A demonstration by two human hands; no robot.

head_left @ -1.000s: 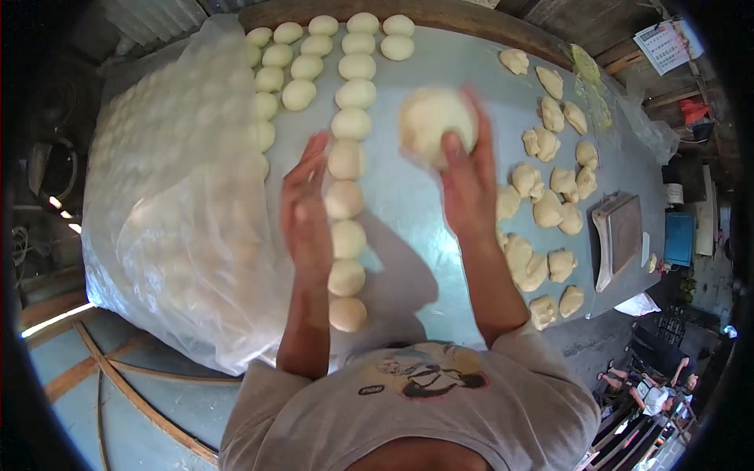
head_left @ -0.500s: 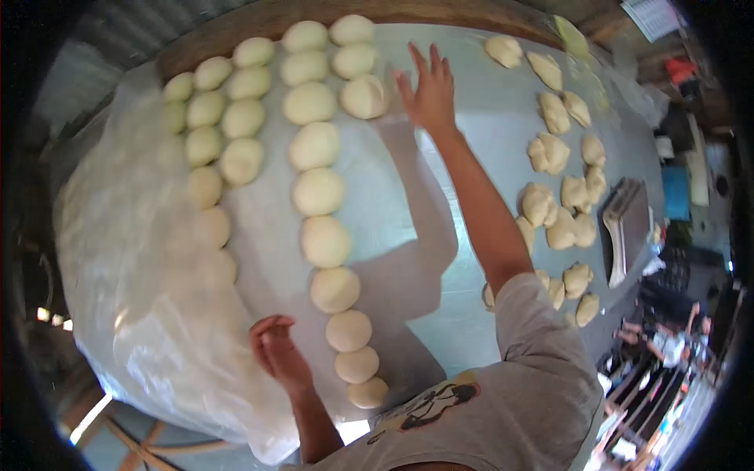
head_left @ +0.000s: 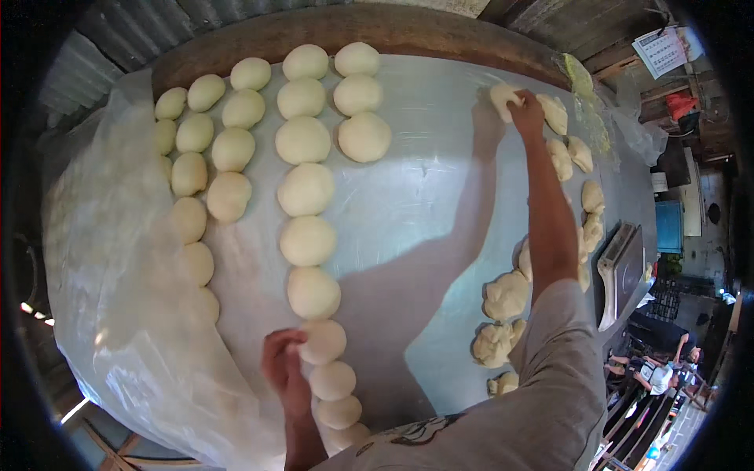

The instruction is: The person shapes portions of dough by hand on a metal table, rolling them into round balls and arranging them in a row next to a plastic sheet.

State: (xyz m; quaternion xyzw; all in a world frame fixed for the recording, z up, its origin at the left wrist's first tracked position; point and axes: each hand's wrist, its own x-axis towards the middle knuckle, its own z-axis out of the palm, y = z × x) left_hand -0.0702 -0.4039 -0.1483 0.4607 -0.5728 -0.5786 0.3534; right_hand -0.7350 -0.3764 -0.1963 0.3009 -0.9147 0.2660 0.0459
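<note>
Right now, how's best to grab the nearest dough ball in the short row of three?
I'd probably cup the dough ball around its rounded near and right sides, coming from the right. Those sides have no close neighbour, while another ball sits just beyond it and the long row is close on its left.

Table (head_left: 432,102): moderately bright, with pale glare streaks along its middle.
Shadow (head_left: 393,314): broad, grey, cast to the left of the right arm (head_left: 550,212), so light arrives from the right.
Plastic sheet (head_left: 133,314): milky, white glints on its lower-left folds.
Left hand (head_left: 283,363): blurred; the right hand (head_left: 528,114) looks crisper.
Metal wall (head_left: 102,63): dim.
Lower-right background (head_left: 660,381): brighter, soft in detail.
Wooden beam (head_left: 393,33): bowed by fisheye distortion.
Picture rim: black, corners lost.
</note>
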